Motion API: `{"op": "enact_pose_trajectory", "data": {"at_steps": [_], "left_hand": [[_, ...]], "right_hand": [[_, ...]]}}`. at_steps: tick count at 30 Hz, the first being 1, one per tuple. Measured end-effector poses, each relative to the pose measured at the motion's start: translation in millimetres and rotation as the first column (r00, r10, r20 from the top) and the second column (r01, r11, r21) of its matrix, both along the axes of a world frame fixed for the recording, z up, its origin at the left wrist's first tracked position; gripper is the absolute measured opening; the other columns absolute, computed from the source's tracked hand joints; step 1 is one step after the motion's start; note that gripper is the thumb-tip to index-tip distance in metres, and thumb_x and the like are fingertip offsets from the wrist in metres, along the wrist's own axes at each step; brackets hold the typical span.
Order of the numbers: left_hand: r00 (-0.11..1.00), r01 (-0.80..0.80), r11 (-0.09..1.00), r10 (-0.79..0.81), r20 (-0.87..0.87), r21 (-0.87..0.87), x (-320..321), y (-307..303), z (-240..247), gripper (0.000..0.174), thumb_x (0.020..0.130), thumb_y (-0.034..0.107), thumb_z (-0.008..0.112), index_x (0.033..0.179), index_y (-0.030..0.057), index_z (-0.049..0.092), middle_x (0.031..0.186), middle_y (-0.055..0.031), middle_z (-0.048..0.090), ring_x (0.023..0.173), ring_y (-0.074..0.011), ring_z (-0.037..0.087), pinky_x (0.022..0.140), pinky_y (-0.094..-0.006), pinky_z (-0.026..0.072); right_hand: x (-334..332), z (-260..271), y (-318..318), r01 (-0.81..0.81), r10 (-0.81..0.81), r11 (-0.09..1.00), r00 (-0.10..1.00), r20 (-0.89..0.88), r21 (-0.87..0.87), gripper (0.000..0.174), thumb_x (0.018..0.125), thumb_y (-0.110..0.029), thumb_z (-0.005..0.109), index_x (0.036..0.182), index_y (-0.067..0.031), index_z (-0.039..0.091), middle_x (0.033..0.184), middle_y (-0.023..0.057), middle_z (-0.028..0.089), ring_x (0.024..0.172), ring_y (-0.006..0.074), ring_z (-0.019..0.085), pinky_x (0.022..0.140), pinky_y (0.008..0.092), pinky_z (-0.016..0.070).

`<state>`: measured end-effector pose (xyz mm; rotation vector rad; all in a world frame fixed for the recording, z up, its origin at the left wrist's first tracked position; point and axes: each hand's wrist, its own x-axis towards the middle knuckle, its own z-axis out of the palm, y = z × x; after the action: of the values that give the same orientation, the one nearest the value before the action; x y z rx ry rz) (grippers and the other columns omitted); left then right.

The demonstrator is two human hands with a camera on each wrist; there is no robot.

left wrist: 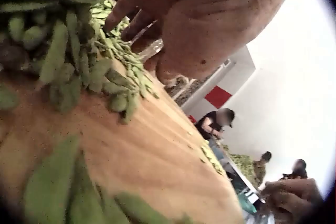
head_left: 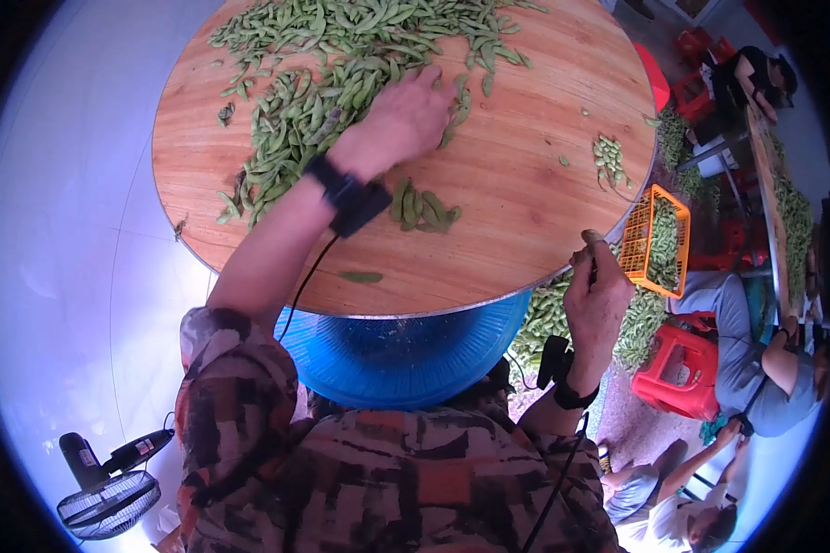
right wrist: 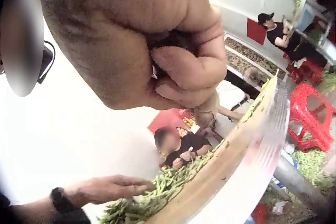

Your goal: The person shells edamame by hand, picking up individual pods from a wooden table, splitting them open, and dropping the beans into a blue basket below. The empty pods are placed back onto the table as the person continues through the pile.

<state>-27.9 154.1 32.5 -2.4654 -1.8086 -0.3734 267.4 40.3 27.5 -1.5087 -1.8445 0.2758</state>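
Note:
Green soybean pods (head_left: 295, 120) lie in a heap over the far and left parts of a round wooden table (head_left: 526, 157). My left hand (head_left: 406, 124) reaches over the right edge of this heap, fingers extended and touching the pods. In the left wrist view its fingers (left wrist: 118, 16) spread down beside the pile. A few loose pods (head_left: 421, 210) lie nearer me, below the left wrist. My right hand (head_left: 599, 290) is at the table's right edge, its fingers curled in toward the palm in the right wrist view; no pod shows in it.
Shelled beans (head_left: 609, 158) form a small group near the table's right edge. Beside the table stand an orange basket (head_left: 634, 241) of pods and a red stool (head_left: 678, 373). A blue basin (head_left: 397, 364) sits under the near edge. Other people work at a long table on the right.

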Motion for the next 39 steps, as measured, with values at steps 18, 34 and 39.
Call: {"op": "enact_pose_trajectory", "data": {"at_steps": [18,34,39], "left_hand": [[0.928,0.36,0.893,-0.313,0.201,-0.272,2,-66,-5,0.02,0.072,-0.004,0.059,0.092,0.0009,0.061,0.09,-0.0153,0.058,0.095,-0.0359,0.059,0.078,-0.0439,0.05],[0.279,0.082,0.981,0.146,0.949,-0.175,-8,-115,-13,0.011,0.086,0.0,0.06,0.095,0.0045,0.061,0.084,0.0002,0.059,0.074,-0.0068,0.055,0.063,-0.0222,0.0443],[0.008,0.152,0.93,0.336,0.942,-0.333,3,-137,-13,0.006,0.091,0.003,0.059,0.097,0.0034,0.058,0.08,-0.0034,0.06,0.071,-0.0104,0.059,0.06,-0.0235,0.048]], "right_hand": [[-21,-7,-8,-0.129,0.129,0.992,0.991,-0.022,-0.014,0.024,0.086,0.003,0.055,0.109,0.0029,0.063,0.079,0.0176,0.064,0.069,0.0315,0.065,0.06,0.0394,0.0501],[-72,-7,-21,-0.386,0.331,0.907,0.9,-0.284,-0.169,0.024,0.087,0.001,0.054,0.109,0.0021,0.062,0.082,0.018,0.065,0.073,0.0299,0.066,0.065,0.0361,0.0517],[-86,-11,-18,-0.509,0.296,0.812,0.78,-0.551,-0.284,0.023,0.089,-0.001,0.052,0.11,0.0029,0.062,0.076,0.011,0.066,0.068,0.0143,0.064,0.063,0.0271,0.05]]}}
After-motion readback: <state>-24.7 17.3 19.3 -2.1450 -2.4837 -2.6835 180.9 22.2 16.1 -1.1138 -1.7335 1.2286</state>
